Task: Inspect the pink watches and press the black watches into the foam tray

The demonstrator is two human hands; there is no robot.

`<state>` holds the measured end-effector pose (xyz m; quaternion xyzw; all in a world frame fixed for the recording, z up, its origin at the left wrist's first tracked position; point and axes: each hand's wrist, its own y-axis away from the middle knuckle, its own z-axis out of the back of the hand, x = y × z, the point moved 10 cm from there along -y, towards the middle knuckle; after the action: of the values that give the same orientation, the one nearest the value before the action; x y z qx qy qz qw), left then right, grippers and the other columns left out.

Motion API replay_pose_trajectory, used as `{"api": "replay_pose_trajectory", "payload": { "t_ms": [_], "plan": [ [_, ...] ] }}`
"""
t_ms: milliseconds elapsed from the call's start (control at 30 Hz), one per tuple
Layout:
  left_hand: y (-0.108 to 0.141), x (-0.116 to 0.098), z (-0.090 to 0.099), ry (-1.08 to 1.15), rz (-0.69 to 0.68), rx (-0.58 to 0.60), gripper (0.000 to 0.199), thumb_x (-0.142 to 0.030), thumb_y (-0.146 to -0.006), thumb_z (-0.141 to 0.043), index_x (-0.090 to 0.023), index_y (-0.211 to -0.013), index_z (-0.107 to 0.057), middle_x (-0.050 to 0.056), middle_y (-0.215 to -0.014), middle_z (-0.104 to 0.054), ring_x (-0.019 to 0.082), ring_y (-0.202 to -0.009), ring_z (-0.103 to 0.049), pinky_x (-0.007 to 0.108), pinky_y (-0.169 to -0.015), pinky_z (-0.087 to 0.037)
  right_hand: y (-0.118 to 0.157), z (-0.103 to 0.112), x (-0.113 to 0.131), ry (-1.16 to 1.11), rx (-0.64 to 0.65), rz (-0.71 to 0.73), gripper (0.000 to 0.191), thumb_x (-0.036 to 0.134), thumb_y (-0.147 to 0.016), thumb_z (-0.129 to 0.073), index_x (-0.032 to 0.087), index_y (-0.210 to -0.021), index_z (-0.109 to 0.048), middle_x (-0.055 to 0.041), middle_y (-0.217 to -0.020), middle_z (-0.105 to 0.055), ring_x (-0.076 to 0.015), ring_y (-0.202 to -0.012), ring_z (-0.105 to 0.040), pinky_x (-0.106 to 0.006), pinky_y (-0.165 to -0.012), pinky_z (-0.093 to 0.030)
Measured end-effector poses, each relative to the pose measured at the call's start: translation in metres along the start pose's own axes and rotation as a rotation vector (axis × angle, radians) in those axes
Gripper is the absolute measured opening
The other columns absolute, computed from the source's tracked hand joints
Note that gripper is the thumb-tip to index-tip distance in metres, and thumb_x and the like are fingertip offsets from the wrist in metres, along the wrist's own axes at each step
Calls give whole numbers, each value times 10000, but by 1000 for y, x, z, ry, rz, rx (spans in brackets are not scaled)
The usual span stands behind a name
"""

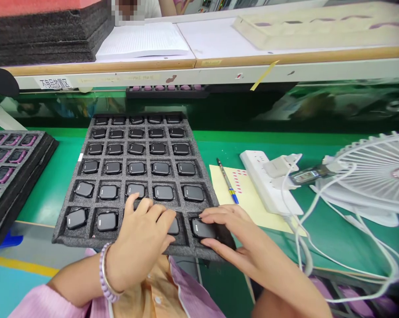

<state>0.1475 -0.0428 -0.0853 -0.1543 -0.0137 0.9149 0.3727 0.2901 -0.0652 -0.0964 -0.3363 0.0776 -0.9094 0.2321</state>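
A dark grey foam tray (182, 204) lies on the green bench, its compartments filled with black watch-like units. My right hand (242, 238) has thumb and fingers on either side of the black unit (201, 228) in the front right compartment. Over the front middle of the tray, my left hand (141, 234) is spread with bent fingers, one fingertip at the edge of a unit (135, 190) in the second row. Beneath its fingers another unit (174, 227) is partly hidden. A beaded bracelet circles my left wrist.
Stacked trays (30, 163) with purple-rimmed units stand at left. Right of the tray are a pen (227, 181) on yellow paper (252, 194), a power strip (269, 185), loose white cables and a white fan (378, 172). A shelf edge (219, 73) crosses behind, holding an open book (146, 39).
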Motion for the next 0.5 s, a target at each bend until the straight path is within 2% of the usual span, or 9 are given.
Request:
{"api": "replay_pose_trajectory", "payload": {
  "t_ms": [133, 333, 500],
  "plan": [
    [2, 0, -2, 30, 13, -21, 330, -249, -836, -784, -199, -1097, -588, 34, -1017, -670, 241, -974, -561, 562, -1096, -322, 2, 0, -2, -27, -25, -1, 176, 305, -984, -600, 258, -1150, -563, -79, -1089, -646, -237, -1010, -604, -369, -825, -534],
    [0, 0, -4, 66, -11, -2, 288, -245, -834, -778, -188, -1015, -561, 22, -986, -643, 227, -962, -547, 555, -1129, -303, 2, -1, -4, -68, -65, -8, 62, 229, -937, -614, 239, -980, -571, -82, -1066, -658, -235, -970, -620, -353, -788, -525],
    [-2, -1, -5, 69, -29, 11, 302, -245, -807, -800, -184, -968, -553, 20, -978, -629, 227, -955, -542, 546, -1121, -311, 0, 1, -1, -71, -89, 29, 84, 218, -932, -624, 241, -934, -543, -71, -1035, -660, -217, -920, -615, -332, -761, -519]
  ]
}}
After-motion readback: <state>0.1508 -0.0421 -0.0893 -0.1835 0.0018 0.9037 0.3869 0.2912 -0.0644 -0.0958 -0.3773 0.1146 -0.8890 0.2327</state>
